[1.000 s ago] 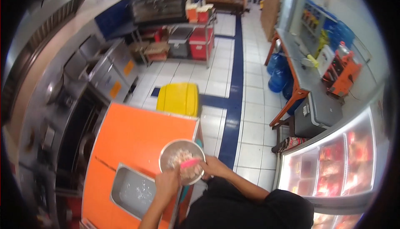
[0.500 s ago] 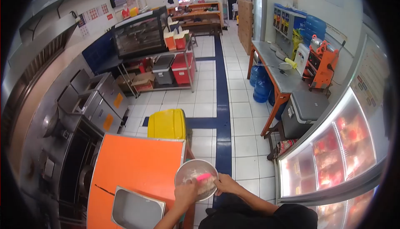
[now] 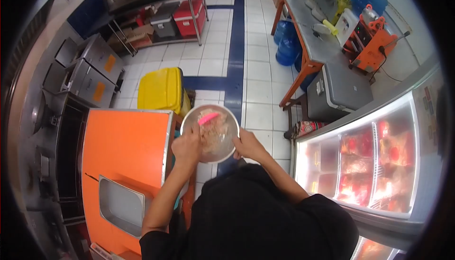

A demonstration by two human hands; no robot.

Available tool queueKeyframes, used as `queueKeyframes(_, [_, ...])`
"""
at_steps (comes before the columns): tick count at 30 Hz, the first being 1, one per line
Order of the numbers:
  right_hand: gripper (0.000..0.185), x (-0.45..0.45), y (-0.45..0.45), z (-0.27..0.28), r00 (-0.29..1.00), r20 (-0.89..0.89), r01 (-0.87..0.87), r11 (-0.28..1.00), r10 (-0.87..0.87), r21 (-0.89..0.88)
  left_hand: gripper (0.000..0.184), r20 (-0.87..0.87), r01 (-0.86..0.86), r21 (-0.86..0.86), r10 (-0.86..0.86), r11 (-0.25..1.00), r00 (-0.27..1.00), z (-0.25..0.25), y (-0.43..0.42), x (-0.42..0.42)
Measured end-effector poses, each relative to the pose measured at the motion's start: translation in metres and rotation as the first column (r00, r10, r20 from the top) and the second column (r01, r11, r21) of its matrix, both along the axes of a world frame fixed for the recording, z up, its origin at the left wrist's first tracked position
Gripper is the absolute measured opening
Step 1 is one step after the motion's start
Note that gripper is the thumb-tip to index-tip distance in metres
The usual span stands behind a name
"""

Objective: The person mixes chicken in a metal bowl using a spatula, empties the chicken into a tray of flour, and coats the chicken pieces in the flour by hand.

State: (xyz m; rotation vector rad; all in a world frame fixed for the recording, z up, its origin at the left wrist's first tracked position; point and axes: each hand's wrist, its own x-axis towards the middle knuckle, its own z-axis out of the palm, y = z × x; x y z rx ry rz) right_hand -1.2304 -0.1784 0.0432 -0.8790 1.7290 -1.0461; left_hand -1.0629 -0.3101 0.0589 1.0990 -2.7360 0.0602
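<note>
A round metal bowl (image 3: pixel 230 148) with pale, shredded-looking food (image 3: pixel 214 136) in it is held in front of my body, beside the orange table's right edge. My right hand (image 3: pixel 247 145) grips the bowl's right rim, thumb at the edge. Over the bowl's left side, my left hand (image 3: pixel 187 144) is closed on a pink utensil (image 3: pixel 208 118), whose flat pink end lies over the food. To the lower left, a rectangular metal pan (image 3: pixel 121 204) is set in the orange table (image 3: pixel 128 151).
A yellow-lidded bin (image 3: pixel 161 89) stands beyond the table. On the right are a lit display fridge (image 3: pixel 355 160), a grey cooler (image 3: pixel 337 92) and a metal-topped table (image 3: pixel 315 42) with blue water jugs (image 3: pixel 287 50) beneath. Steel kitchen equipment (image 3: pixel 92 77) lines the left.
The view has tilted down and shifted. Both hands and the bowl are now past the table's right edge, and the pink utensil has moved toward the bowl's far side.
</note>
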Motion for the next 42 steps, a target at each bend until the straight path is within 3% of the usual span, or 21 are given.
queueKeyframes(1, [0.033,-0.010,-0.002,0.007,1.000,0.007,0.003,1.000,-0.003,-0.008,0.030,0.012,-0.002,0.013,0.002,1.000,1.000,-0.002,-0.001,-0.014])
queueKeyframes(3, [0.034,-0.033,-0.010,-0.009,0.999,0.044,0.023,1.000,-0.023,0.001,0.021,0.032,0.187,0.035,-0.188,0.982,0.982,-0.006,0.002,-0.033])
queueKeyframes(4, [0.034,-0.042,-0.011,-0.016,0.997,0.064,0.044,0.999,-0.044,-0.003,0.021,0.039,0.191,0.046,-0.193,0.981,0.980,-0.006,0.004,-0.034])
queueKeyframes(6, [0.035,-0.063,-0.011,-0.021,0.998,0.029,0.046,0.999,-0.047,0.012,0.021,0.084,0.348,0.159,-0.364,0.924,0.928,0.000,0.002,-0.036])
queueKeyframes(10, [0.034,-0.075,-0.011,-0.025,0.991,0.125,0.045,0.999,-0.048,0.026,0.023,0.223,0.321,0.195,-0.361,0.927,0.905,0.003,-0.002,-0.043])
queueKeyframes(13, [0.034,-0.069,-0.013,-0.025,0.994,0.108,0.023,0.998,-0.030,0.065,0.021,0.215,0.203,0.074,-0.214,0.976,0.953,-0.014,-0.017,-0.062])
queueKeyframes(15, [0.035,-0.066,-0.012,-0.020,0.988,0.116,0.109,0.994,-0.106,-0.021,0.017,0.047,-0.024,-0.029,0.026,0.999,0.999,-0.004,-0.020,-0.067])
queueKeyframes(18, [0.032,-0.065,-0.011,-0.019,0.984,0.129,0.134,0.990,-0.127,-0.052,0.016,0.158,-0.107,0.029,0.101,0.994,0.982,-0.027,-0.022,-0.069])
queueKeyframes(20, [0.032,-0.066,-0.013,-0.025,0.980,0.150,0.136,0.990,-0.129,-0.042,0.014,0.151,-0.061,0.130,0.042,0.990,0.988,-0.022,-0.010,-0.078])
queueKeyframes(22, [0.033,-0.072,-0.016,-0.033,0.976,0.168,0.146,0.989,-0.138,-0.035,0.012,-0.007,0.055,0.238,-0.055,0.970,0.998,-0.004,0.003,-0.078])
queueKeyframes(25, [0.037,-0.083,-0.012,-0.041,0.969,0.221,0.103,0.994,-0.110,0.045,0.010,0.120,0.146,0.335,-0.195,0.931,0.973,0.022,0.018,-0.068])
queueKeyframes(29, [0.037,-0.075,-0.007,-0.047,0.980,0.158,0.127,0.992,-0.123,-0.016,0.011,0.251,0.091,0.235,-0.151,0.968,0.956,-0.011,0.006,-0.064])
queueKeyframes(31, [0.037,-0.075,-0.006,-0.047,0.979,0.141,0.155,0.987,-0.148,-0.041,0.013,0.227,-0.084,0.039,0.073,0.996,0.971,-0.009,-0.008,-0.066])
queueKeyframes(34, [0.035,-0.075,-0.001,-0.040,0.981,0.123,0.153,0.988,-0.151,-0.009,0.015,0.229,-0.168,0.049,0.153,0.985,0.961,-0.007,-0.027,-0.072])
queueKeyframes(36, [0.036,-0.070,-0.003,-0.046,0.989,0.120,0.098,0.994,-0.090,-0.056,0.015,0.259,-0.142,0.036,0.128,0.989,0.957,-0.031,-0.022,-0.075])
queueKeyframes(38, [0.036,-0.072,-0.005,-0.055,0.985,0.154,0.090,0.995,-0.083,-0.037,0.015,0.057,0.019,0.234,-0.033,0.972,0.998,-0.025,-0.010,-0.085])
queueKeyframes(39, [0.036,-0.072,-0.003,-0.058,0.978,0.190,0.089,0.996,-0.085,-0.012,0.016,-0.051,0.046,0.306,-0.032,0.951,0.998,-0.019,-0.004,-0.084])
queueKeyframes(42, [0.037,-0.079,0.001,-0.056,0.983,0.177,0.046,0.999,-0.049,0.021,0.012,0.084,0.149,0.365,-0.192,0.919,0.978,0.024,0.013,-0.075])
